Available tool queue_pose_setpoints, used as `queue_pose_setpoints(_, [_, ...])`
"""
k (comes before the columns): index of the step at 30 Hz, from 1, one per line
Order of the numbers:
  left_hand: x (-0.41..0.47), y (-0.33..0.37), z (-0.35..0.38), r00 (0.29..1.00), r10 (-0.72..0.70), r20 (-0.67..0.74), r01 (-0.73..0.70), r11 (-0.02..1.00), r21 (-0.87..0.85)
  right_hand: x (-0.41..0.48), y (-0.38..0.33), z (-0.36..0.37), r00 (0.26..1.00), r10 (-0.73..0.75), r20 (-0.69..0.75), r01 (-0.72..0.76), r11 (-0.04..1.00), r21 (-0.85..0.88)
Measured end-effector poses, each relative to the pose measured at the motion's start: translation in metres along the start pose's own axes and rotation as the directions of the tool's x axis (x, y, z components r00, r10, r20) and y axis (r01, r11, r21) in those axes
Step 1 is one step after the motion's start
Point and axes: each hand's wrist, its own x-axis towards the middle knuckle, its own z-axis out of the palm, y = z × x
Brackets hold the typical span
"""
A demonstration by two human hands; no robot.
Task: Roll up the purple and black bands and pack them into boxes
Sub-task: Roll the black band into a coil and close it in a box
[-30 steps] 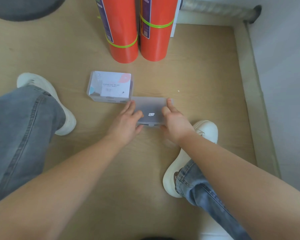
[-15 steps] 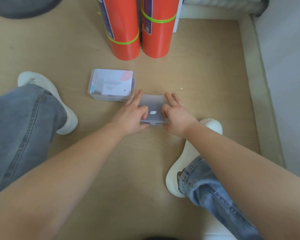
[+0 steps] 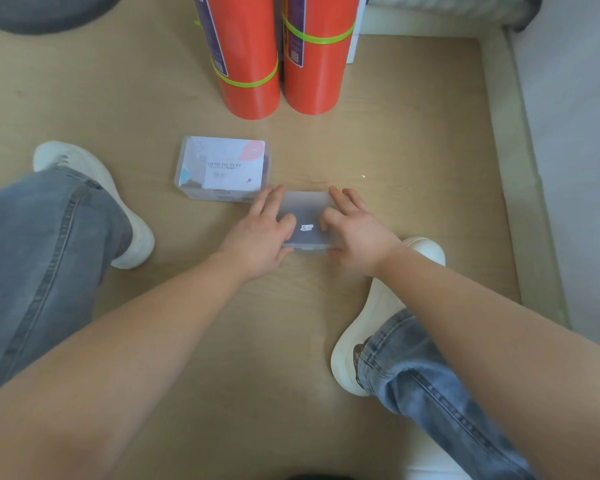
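Two boxes lie on the wooden floor (image 3: 413,140) in front of the person. The labelled box (image 3: 222,168) is closed and sits untouched, farther out and to the left; something dark shows through its clear wall, but I cannot tell which band it is. The frosted box (image 3: 307,220) lies nearer, its far left corner just beside the labelled one, its long axis running left to right across the view.

Both hands are on the frosted box — one at each short end. The left hand (image 3: 260,237) covers the left end, fingers (image 3: 271,202) extended together along the lid toward the far edge, thumb laid on the lid near the small white sticker (image 3: 306,227). The right hand (image 3: 357,233) mirrors it on the right end, fingers slightly spread over the far corner, thumb on the lid. Neither hand pinches anything; both press flat, palms down, wrists low, forearms converging from either side.

No band is visible loose on the floor, so the contents appear packed. Judgement: the step in hand is pressing the lid shut, and the latch side — the near long edge — lies directly under the heels of both hands. Both hands are equally near. Two red cylinders (image 3: 278,64) stand well apart behind.
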Motion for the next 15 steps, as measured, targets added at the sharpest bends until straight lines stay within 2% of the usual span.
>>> queue_pose_setpoints(5, [-0.001, 0.002, 0.001, 1.0, -0.007, 0.022, 0.006, 0.998, 0.062, 0.0, -0.001, -0.003, 1.0, 0.008, -0.019, -0.006, 0.998, 0.066])
queue_pose_setpoints(9, [-0.003, 0.003, 0.004, 1.0, 0.001, 0.011, -0.002, 0.997, 0.071, -0.003, -0.001, 0.0, 1.0, 0.007, -0.014, -0.006, 0.999, 0.042])
queue_pose_setpoints(15, [-0.007, 0.005, 0.007, 0.995, 0.075, -0.065, -0.078, 0.996, -0.032, -0.014, -0.007, 0.021, 0.981, -0.124, -0.149, 0.129, 0.991, 0.019])
